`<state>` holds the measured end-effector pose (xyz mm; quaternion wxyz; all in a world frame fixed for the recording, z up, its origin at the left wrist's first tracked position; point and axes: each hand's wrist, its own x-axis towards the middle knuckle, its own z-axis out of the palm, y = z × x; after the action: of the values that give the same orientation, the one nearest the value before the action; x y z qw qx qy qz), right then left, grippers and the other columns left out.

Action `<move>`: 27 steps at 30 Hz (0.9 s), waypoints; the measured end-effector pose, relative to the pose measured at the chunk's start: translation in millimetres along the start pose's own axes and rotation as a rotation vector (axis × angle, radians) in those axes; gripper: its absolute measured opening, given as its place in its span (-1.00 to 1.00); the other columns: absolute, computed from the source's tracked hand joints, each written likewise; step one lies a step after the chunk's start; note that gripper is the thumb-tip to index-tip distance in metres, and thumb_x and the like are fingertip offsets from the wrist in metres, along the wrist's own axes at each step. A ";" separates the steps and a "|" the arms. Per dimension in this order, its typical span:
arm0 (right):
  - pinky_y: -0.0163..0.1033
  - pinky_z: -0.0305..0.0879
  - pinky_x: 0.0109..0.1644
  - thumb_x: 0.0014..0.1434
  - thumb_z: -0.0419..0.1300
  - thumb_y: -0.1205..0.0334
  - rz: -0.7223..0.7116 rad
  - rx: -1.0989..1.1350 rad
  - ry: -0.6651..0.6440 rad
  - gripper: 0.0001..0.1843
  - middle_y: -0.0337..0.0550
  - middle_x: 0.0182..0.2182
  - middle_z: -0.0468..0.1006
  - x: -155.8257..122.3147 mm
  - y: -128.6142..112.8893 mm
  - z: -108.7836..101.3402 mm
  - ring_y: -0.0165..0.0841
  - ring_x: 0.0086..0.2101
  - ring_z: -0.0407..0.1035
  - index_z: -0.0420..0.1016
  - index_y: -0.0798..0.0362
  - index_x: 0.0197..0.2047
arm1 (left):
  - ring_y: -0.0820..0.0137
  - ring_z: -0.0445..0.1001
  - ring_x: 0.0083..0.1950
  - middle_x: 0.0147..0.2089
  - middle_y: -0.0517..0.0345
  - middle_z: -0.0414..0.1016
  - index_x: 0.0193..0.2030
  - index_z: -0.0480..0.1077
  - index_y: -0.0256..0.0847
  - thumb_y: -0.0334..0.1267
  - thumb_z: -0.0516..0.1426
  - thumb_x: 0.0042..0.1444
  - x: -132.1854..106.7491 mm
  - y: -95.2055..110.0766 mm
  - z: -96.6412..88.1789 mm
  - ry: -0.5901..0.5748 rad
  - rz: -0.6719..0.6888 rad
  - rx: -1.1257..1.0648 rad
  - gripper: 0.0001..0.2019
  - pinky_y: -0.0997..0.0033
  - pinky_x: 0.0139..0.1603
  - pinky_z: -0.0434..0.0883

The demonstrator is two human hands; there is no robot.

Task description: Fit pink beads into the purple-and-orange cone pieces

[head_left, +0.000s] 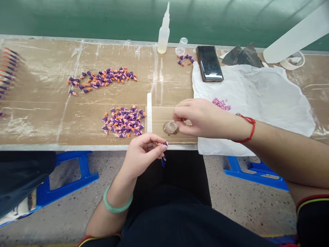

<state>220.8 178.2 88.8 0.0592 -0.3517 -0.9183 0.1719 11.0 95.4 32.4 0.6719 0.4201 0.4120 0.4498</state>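
Between thumb and forefinger of my left hand [144, 154] is a small purple, pink and orange figurine [165, 144], held just over the table's front edge. My right hand [199, 118] is closed in a pinch beside a small round dab of clear glue [170, 127]; what its fingertips hold, if anything, is too small to make out. The glue lies on a cardboard piece [159, 116], with a white strip [149, 111] along its left side. Left of that strip is a pile of similar figurines [124, 121]. Tiny pink pieces [221, 104] lie on a white cloth [269, 99] beyond my right wrist.
More figurines [102, 79] lie farther back, and a row of them [9, 70] stands at the far left. Along the back edge are a squeeze bottle [163, 37], a clear cap [182, 45], a phone [210, 64] and a tape roll [293, 61]. Blue stools [84, 169] stand below.
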 end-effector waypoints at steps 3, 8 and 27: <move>-0.30 0.17 -0.41 0.15 0.13 0.31 0.127 0.413 0.005 -0.85 -0.26 -0.54 0.44 -6.7 -10.3 -3.9 -0.42 -0.50 0.28 0.32 0.03 -0.46 | 0.52 0.60 -0.51 -0.42 0.20 0.66 -0.35 0.62 -0.23 -0.43 0.43 -0.02 -2.4 1.1 4.1 0.048 0.089 -0.121 -0.88 0.69 -0.47 0.57; -0.23 0.49 -0.12 0.24 0.20 0.20 0.333 1.067 -0.085 -0.84 -0.12 -0.25 0.67 -21.2 -33.4 -6.8 -0.27 -0.15 0.57 0.35 0.01 -0.37 | 0.49 0.66 -0.45 -0.34 0.21 0.70 -0.29 0.64 -0.16 -0.41 0.42 0.06 -9.9 11.0 18.8 0.071 0.212 -0.230 -0.89 0.67 -0.42 0.62; -0.37 0.41 -0.33 0.24 0.14 0.37 0.153 0.907 0.092 -0.86 -0.21 -0.35 0.67 -40.7 -59.6 -18.1 -0.40 -0.35 0.54 0.38 0.02 -0.37 | 0.46 0.65 -0.44 -0.35 0.20 0.68 -0.34 0.61 -0.18 -0.29 0.46 0.01 -23.1 23.0 40.2 0.125 0.297 -0.121 -0.86 0.61 -0.43 0.65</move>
<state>218.0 114.7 127.5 0.2350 -0.3644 -0.7182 0.5442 36.6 71.2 70.4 0.5953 0.4065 0.3584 0.5933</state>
